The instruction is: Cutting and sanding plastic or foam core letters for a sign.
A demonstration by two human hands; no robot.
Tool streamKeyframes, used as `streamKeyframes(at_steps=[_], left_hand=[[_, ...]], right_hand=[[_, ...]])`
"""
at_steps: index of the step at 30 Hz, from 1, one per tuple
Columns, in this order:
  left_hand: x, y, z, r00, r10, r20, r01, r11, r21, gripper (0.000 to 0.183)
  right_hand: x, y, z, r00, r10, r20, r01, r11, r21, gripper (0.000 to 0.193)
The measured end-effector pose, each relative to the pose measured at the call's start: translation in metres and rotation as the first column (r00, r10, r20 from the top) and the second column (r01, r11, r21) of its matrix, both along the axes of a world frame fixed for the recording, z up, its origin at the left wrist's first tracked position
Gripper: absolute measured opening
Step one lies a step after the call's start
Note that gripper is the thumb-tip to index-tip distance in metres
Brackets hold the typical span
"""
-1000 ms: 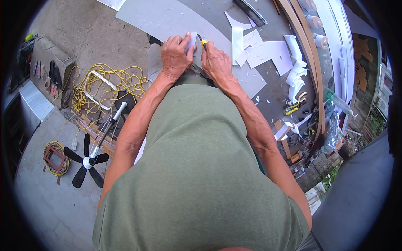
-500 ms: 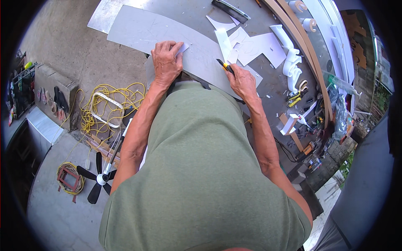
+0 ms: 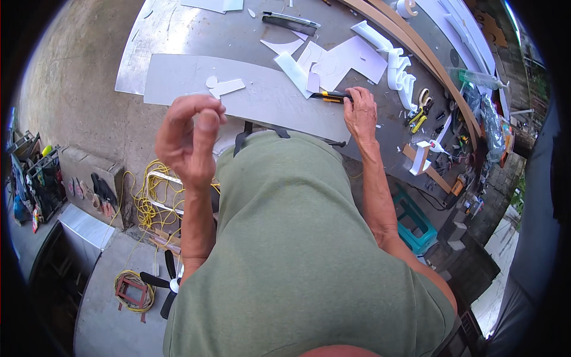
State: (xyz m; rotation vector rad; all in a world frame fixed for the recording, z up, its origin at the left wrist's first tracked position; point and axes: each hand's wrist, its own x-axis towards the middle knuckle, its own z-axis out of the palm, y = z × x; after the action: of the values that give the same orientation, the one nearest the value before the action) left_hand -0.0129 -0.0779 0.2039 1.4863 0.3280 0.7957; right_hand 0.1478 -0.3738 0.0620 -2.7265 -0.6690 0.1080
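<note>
My left hand is raised over the near edge of the table. Its fingers are curled in toward the thumb; anything between them is too small to make out. Just beyond it, a small white cut-out piece and a rounded scrap lie on a long grey sheet. My right hand rests at the right end of that sheet, with thumb and forefinger at the rear end of a black and yellow utility knife. The knife lies flat, pointing left, next to white sheet offcuts.
White curved mouldings, yellow-handled scissors and long brown strips lie on the right of the table. A black and silver tool is at the back. Below are a teal stool, yellow cord and a fan.
My left hand has lifted off the sheet and moved left, toward me; the white piece now lies on the sheet. My right hand has lowered the knife flat. The view has shifted.
</note>
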Motion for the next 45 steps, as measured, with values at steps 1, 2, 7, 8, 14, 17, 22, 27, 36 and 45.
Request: streamKeyframes(at_steps=[1,2,7,8,14,17,22,27,36,45], left_hand=[[0.001,-0.007,0.03,0.988,-0.089,0.128,0.081,0.994,0.068,0.017],[0.004,-0.016,0.057,0.957,-0.137,0.255,0.084,0.974,0.21,0.02],[-0.015,-0.032,0.166,0.942,-0.335,0.015,0.285,0.824,0.49,0.027],[-0.013,-0.033,0.178,0.906,-0.421,0.045,0.343,0.793,0.504,0.031],[-0.007,-0.053,0.151,0.88,-0.463,-0.103,0.423,0.667,0.614,0.026],[0.017,-0.048,0.082,0.91,-0.288,-0.298,0.411,0.715,0.566,0.026],[-0.009,0.008,-0.092,0.587,0.279,-0.76,0.136,0.891,0.432,0.039],[-0.003,0.015,-0.151,0.43,0.524,-0.735,0.044,0.801,0.597,0.07],[0.022,0.018,-0.173,0.458,0.526,-0.717,0.008,0.804,0.595,0.068],[0.04,-0.002,-0.143,0.88,-0.026,-0.475,-0.131,0.947,-0.295,0.041]], right_hand=[[0.003,0.002,-0.003,1.0,-0.003,-0.013,0.003,0.999,0.035,0.025],[0.006,0.008,-0.004,1.0,0.005,-0.012,-0.004,0.999,0.041,0.025],[0.043,0.063,-0.01,0.988,0.146,0.049,-0.153,0.96,0.235,0.024],[0.053,0.081,-0.016,0.982,0.171,0.083,-0.187,0.952,0.242,0.026],[0.093,0.151,-0.034,0.936,0.283,0.211,-0.316,0.937,0.146,0.036],[0.105,0.162,-0.051,0.91,0.346,0.228,-0.364,0.93,0.04,0.039],[0.101,0.163,-0.037,0.927,0.34,0.161,-0.351,0.935,0.049,0.026],[0.081,0.157,-0.021,0.956,0.284,0.069,-0.292,0.917,0.272,0.022],[0.051,0.128,0.029,0.857,0.17,-0.487,0.182,0.784,0.594,0.037],[0.018,0.115,0.049,0.347,0.562,-0.751,0.607,0.476,0.637,0.052]])
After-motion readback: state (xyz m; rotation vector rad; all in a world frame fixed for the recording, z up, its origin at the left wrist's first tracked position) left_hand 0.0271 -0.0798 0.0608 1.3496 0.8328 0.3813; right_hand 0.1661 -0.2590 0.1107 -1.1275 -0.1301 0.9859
